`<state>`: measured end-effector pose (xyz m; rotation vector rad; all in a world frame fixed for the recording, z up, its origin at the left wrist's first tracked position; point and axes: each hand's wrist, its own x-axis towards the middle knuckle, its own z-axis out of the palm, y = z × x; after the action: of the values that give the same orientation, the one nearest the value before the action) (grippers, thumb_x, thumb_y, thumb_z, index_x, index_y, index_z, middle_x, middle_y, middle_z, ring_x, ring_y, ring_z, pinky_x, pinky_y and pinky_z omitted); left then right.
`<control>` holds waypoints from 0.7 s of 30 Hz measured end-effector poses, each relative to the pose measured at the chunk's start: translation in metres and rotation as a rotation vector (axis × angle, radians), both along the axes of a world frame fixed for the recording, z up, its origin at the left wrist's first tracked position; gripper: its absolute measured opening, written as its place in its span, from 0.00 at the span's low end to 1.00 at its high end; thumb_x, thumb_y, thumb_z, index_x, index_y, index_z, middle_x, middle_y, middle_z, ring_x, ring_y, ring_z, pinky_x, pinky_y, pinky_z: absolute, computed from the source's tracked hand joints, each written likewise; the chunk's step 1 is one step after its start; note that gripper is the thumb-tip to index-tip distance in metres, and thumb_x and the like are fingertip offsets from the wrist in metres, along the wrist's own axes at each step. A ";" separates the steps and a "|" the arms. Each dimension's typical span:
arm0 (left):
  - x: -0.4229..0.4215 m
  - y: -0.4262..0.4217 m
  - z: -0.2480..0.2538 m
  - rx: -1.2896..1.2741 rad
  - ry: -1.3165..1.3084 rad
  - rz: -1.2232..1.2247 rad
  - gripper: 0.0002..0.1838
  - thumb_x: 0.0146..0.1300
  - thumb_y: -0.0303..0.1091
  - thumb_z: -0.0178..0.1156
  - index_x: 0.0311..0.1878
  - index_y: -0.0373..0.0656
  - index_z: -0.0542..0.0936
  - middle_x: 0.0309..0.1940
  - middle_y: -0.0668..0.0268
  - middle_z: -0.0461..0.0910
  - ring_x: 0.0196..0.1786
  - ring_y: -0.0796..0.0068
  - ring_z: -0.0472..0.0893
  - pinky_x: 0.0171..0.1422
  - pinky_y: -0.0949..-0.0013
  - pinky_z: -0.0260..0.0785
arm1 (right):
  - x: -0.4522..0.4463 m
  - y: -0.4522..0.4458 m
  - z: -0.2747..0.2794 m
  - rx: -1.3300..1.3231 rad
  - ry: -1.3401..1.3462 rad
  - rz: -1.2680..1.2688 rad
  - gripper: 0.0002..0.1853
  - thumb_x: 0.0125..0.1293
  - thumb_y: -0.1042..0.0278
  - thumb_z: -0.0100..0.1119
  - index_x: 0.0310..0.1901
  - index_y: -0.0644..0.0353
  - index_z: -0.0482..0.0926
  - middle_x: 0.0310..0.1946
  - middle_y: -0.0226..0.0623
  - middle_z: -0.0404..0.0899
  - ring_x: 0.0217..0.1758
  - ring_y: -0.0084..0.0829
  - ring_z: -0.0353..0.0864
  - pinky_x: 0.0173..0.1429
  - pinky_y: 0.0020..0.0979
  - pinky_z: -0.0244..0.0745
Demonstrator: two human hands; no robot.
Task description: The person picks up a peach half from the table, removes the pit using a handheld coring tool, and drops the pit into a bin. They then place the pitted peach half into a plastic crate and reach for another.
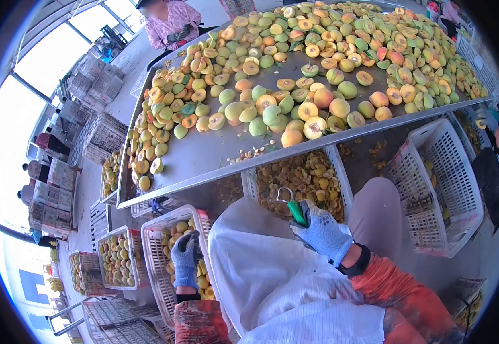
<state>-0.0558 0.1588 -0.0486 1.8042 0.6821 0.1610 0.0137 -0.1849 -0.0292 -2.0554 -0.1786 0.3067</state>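
My right hand (325, 234), in a grey-blue work glove, is closed around the green handle of a pitting tool (296, 213) with a curved metal loop at its end. The tool points up and to the left, above my lap. My left hand (186, 261), in a similar glove with dark fingertips, is over a white crate (156, 252) of peach halves at my left. Its fingers are curled; whatever they may hold is hidden. Ahead, whole and halved peaches (272, 114) lie heaped on a metal table (203, 163).
Under the table edge, a crate (345, 178) holds peach scraps. White crates (441, 195) stand at my right, and more peach-filled crates (124, 258) at my left. A person (172, 26) works across the table; another gloved hand (486, 119) shows at far right.
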 end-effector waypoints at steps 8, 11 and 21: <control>0.083 -0.032 0.056 0.629 0.097 -0.191 0.16 0.56 0.43 0.61 0.47 0.47 0.80 0.41 0.60 0.82 0.44 0.60 0.81 0.51 0.63 0.71 | 0.015 -0.031 -0.005 0.100 0.087 0.016 0.19 0.56 0.57 0.61 0.43 0.60 0.70 0.18 0.43 0.76 0.21 0.42 0.78 0.31 0.40 0.73; 0.181 -0.103 0.039 0.755 0.084 -0.412 0.20 0.58 0.47 0.59 0.48 0.45 0.79 0.41 0.57 0.81 0.44 0.57 0.80 0.50 0.60 0.71 | 0.021 -0.046 -0.001 0.186 0.215 -0.003 0.21 0.57 0.57 0.62 0.45 0.61 0.69 0.14 0.37 0.73 0.16 0.32 0.77 0.26 0.33 0.72; 0.294 -0.213 -0.030 0.275 0.021 -0.600 0.31 0.48 0.37 0.70 0.54 0.37 0.70 0.43 0.58 0.76 0.47 0.62 0.78 0.50 0.67 0.72 | 0.032 -0.090 0.006 0.282 0.392 -0.075 0.25 0.59 0.56 0.63 0.53 0.62 0.71 0.16 0.37 0.74 0.15 0.26 0.75 0.26 0.29 0.72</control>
<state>0.2385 -0.0543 -0.0784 2.1982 0.1107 -0.1757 0.0457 -0.2749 -0.0232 -1.6824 0.0914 0.5947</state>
